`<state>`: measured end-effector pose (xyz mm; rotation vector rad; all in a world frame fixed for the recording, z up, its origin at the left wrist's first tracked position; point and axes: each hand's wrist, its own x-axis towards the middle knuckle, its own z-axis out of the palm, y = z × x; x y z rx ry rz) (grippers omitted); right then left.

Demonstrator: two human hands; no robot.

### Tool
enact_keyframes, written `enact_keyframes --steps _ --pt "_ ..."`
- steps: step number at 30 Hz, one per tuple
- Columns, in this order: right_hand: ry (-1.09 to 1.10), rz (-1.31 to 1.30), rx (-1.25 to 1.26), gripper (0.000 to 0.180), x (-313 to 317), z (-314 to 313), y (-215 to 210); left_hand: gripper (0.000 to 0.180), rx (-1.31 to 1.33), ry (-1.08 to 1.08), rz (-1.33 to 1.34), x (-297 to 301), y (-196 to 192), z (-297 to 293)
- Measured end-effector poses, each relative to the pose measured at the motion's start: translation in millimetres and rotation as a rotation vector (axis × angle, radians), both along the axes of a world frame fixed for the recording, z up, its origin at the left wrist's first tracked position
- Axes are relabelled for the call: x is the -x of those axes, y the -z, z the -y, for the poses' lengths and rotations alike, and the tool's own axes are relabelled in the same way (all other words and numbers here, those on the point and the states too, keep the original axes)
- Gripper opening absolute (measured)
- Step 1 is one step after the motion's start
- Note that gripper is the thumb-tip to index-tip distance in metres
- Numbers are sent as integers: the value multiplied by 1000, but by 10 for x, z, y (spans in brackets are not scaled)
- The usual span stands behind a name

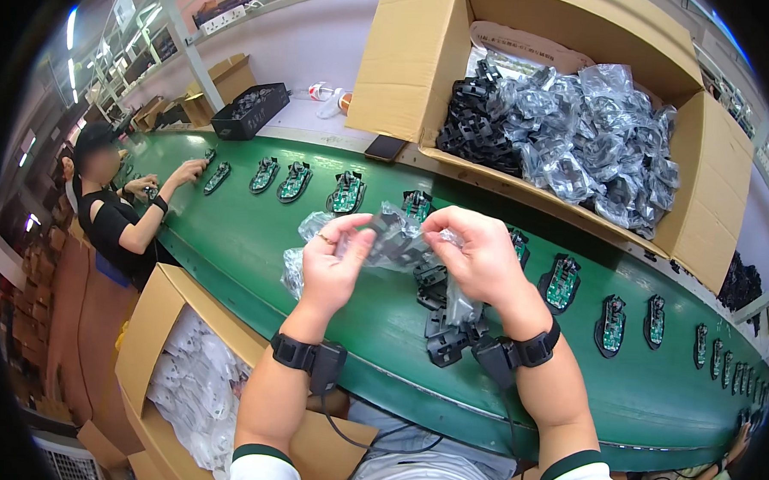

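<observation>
Between both hands a clear plastic bag (395, 237) with a dark part inside is held up over the green belt. My left hand (334, 259) pinches its left side, thumb against the fingers. My right hand (477, 251) grips the right side, fingers closed on the crinkled plastic. Below my right hand lie several black plastic parts (449, 335), partly covered by the hand and the hanging bag. Other crumpled clear bags (294, 270) rest left of my left hand. Behind the hands sits a mouse-shaped black base with a green circuit board (347, 192).
A large cardboard box (405, 61) full of bagged black parts stands beyond the belt (381, 326). Bases with boards (563, 282) line the belt. A phone (385, 147) lies near the box. Another open carton (154, 316) holds white bags. A co-worker (116, 194) works at far left.
</observation>
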<state>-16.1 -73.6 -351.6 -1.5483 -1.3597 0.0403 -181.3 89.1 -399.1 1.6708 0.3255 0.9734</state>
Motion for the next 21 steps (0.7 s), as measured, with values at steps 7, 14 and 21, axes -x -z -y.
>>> enact_keyframes --steps 7,14,21 --pt "-77 283 65 17 -144 135 -28 48 -352 132 -174 17 -10 -12" --pt "-115 301 34 17 -138 140 1 21 -317 145 -150 14 -18 44" --pt "108 425 72 10 5 101 111 24 -1026 -256 51 -11 -412 345"
